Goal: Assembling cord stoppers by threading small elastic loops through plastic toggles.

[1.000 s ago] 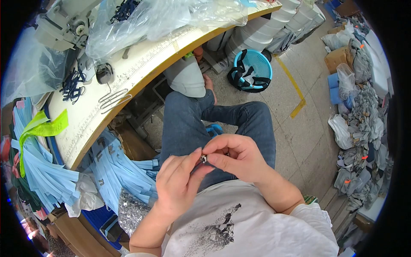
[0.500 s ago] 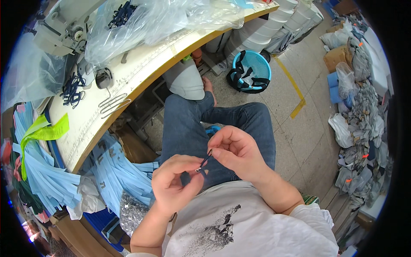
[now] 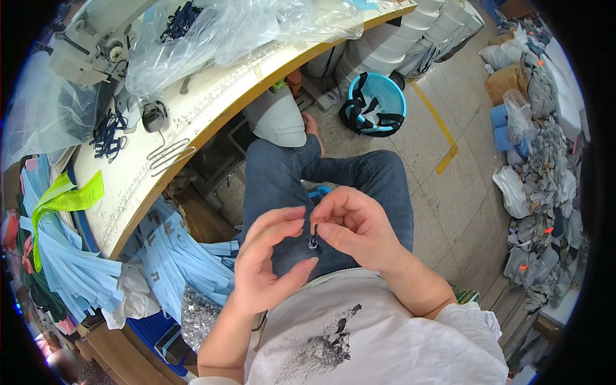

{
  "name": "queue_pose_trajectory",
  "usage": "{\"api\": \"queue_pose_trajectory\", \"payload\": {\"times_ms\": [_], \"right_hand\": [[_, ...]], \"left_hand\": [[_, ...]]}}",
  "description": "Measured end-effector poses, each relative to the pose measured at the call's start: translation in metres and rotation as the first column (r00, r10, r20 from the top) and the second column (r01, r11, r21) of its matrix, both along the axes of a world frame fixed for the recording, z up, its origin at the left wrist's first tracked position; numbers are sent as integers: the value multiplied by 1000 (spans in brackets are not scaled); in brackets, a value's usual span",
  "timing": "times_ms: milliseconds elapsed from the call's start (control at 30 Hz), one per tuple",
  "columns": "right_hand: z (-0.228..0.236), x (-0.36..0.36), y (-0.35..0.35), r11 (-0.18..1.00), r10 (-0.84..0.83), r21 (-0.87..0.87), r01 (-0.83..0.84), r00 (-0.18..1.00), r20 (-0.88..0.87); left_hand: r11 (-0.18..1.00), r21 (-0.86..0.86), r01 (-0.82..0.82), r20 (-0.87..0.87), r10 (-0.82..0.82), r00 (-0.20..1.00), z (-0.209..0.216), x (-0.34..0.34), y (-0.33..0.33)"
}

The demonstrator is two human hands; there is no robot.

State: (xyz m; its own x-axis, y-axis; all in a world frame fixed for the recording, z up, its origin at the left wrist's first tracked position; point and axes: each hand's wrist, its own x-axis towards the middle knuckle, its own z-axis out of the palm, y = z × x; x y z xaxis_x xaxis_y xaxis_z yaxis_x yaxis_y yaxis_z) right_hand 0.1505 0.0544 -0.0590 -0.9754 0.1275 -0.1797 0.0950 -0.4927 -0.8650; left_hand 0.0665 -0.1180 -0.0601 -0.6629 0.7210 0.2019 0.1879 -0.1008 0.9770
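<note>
Above my lap, my right hand (image 3: 356,228) pinches a short dark blue strap (image 3: 315,231) between thumb and fingertips. A small shiny ring or buckle (image 3: 313,243) hangs at the strap's lower end. Just to its left is my left hand (image 3: 269,256), its thumb and fingers spread apart with nothing between them. The part of the strap inside my right fingers is hidden. More dark blue straps (image 3: 110,135) lie in a tangled heap on the white table (image 3: 212,90), near the sewing machine (image 3: 96,54).
Clear plastic bags (image 3: 244,32) cover the table's far part; a bent wire rack (image 3: 170,156) lies by its edge. Light blue strips (image 3: 186,256) hang at the left. A blue basket (image 3: 388,96) with black straps stands on the floor. Grey fabric pieces (image 3: 545,192) are piled at right.
My left hand has let go of the strap and opened, its fingers spreading. The strap's end with the shiny piece now hangs down from my right hand, which has barely moved.
</note>
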Motion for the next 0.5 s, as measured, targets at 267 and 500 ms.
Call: {"api": "queue_pose_trajectory", "payload": {"times_ms": [267, 500], "right_hand": [[3, -1, -4, 993, -89, 72, 89, 996, -2], [4, -3, -3, 971, -132, 198, 131, 991, -6]], "left_hand": [[995, 62, -83, 171, 72, 983, -7, 18, 10], [998, 16, -60, 269, 53, 962, -15, 22, 0]]}}
